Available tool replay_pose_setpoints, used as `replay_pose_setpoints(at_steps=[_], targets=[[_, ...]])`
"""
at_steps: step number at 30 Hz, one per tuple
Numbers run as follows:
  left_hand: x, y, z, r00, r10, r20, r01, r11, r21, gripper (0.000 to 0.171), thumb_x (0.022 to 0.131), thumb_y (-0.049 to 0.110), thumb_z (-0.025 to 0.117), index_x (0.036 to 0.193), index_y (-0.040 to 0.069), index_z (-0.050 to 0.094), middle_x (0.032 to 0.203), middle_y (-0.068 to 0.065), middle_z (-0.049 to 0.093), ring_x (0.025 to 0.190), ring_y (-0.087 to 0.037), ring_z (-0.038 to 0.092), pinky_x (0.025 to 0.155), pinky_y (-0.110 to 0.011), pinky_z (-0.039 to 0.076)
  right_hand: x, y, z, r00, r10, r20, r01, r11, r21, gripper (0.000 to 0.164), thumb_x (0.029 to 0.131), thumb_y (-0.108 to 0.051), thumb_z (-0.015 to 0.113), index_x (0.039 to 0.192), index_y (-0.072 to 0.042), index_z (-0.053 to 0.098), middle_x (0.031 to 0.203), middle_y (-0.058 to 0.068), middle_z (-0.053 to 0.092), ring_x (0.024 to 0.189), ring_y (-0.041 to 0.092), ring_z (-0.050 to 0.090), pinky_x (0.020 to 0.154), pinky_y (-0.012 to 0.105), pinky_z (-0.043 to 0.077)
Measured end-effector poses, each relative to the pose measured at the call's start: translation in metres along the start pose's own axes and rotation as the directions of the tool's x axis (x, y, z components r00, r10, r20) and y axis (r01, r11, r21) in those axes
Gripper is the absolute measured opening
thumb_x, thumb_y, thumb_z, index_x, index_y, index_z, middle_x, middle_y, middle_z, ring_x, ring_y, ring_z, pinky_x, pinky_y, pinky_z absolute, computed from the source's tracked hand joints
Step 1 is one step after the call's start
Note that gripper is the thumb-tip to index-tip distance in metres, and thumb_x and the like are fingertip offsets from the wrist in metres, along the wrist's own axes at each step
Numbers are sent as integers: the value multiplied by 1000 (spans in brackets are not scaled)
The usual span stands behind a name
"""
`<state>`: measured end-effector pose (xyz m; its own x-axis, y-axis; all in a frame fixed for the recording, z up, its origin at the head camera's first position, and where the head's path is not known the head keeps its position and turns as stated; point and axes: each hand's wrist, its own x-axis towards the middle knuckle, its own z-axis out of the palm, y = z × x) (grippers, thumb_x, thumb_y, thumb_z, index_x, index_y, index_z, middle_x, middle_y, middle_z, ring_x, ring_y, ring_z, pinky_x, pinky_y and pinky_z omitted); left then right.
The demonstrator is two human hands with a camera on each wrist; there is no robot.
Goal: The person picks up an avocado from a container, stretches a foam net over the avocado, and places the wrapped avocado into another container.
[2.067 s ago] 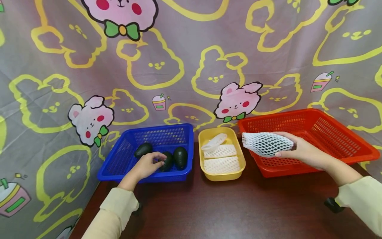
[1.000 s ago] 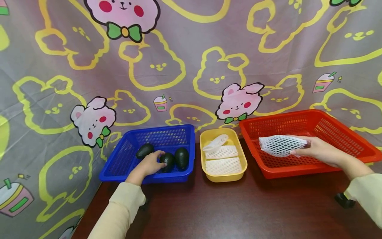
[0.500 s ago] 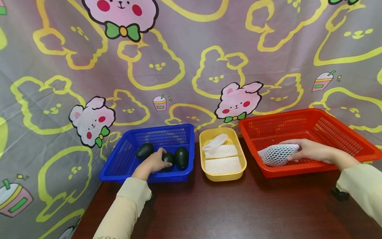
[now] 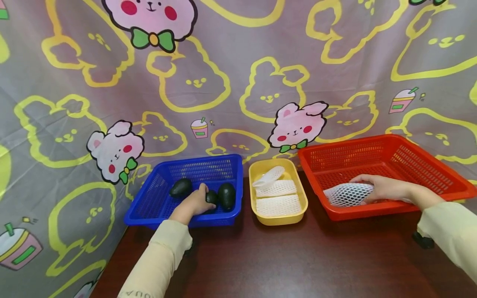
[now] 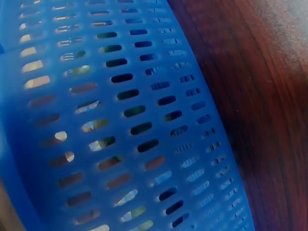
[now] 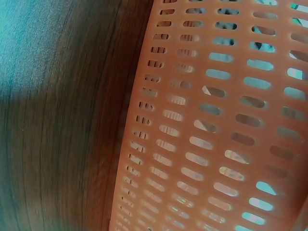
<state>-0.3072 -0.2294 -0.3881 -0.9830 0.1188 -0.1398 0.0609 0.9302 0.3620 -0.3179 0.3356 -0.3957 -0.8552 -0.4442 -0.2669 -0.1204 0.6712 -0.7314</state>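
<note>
Dark avocado [image 4: 212,198], left hand [image 4: 196,202] gripping its left side

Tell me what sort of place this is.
Probably a makeshift packing table: avocados sit in a blue basket, foam nets in a yellow tray, with cartoon-print cloth hung behind.

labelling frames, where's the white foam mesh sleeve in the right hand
In the head view, the white foam mesh sleeve sits front left in the red perforated plastic basket, gripped by the right hand, the yellow oblong tray to its left.
</note>
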Motion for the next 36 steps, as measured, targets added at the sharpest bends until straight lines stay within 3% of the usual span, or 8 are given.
replay_pose_setpoints(at_steps=[6,12,15,27,36], targets=[[2,0,2,999,-41,-9,41,999,26,53,87,22,83,117,1,44,111,-28,57,106,-43,62,91,-53,49,1,-1,2,1000,4,16,-4,1000,-4,75,87,-26,82,146,1,42,133,19,53,116,33,50,87,37,49],[3,-2,3,997,-69,45,68,997,23,81,86,21,84,145,-8,38,138,-40,48,129,-50,50,106,-56,41,0,-3,2,1000,3,17,-2,999,-35,78,87,-29,81,148,1,42,133,18,54,116,32,50,86,38,49],[4,-2,5,994,-68,88,65,997,41,89,85,22,84,151,-10,33,141,-39,48,132,-50,47,109,-56,39,-1,-4,2,1000,3,21,-2,999,-45,77,88,-28,80,148,2,42,133,19,54,116,33,49,87,41,49],[3,-2,8,989,-88,115,85,996,33,88,88,31,82,150,-8,34,142,-38,47,133,-50,47,109,-57,38,0,-5,4,997,41,70,-36,996,-78,77,87,-30,80,148,-1,43,133,16,54,117,34,48,91,51,47],[12,-10,13,993,-58,102,55,998,33,84,85,37,83,145,-6,42,138,-35,52,128,-48,52,107,-56,41,-2,-9,2,990,79,113,-71,995,-70,83,87,-31,80,152,1,39,133,17,53,117,34,48,92,52,47]])
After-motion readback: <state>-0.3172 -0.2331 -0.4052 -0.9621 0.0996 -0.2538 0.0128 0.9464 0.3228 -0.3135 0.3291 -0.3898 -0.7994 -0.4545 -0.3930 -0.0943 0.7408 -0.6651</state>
